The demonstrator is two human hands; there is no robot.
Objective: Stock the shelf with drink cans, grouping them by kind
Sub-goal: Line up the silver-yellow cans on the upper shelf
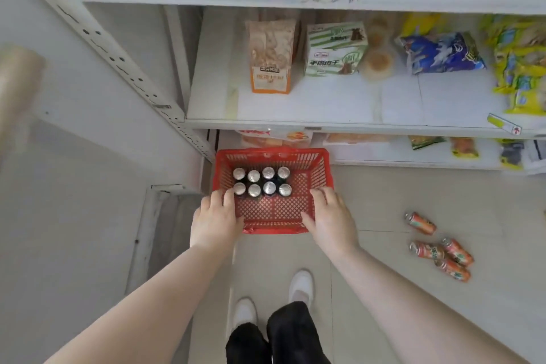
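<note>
Both hands, left (pixel 215 220) and right (pixel 332 219), grip a red lattice basket (pixel 274 153) of eight cylindrical cans (pixel 261 183).

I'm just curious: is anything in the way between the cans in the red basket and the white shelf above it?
Nothing visible. The cans stand uncovered in the red basket, and the shelf is bare in front; snack packs sit further back.

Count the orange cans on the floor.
4 orange cans, all on their sides on the floor right of the red basket: one alone, three bunched nearer the person. None seems hidden.
</note>
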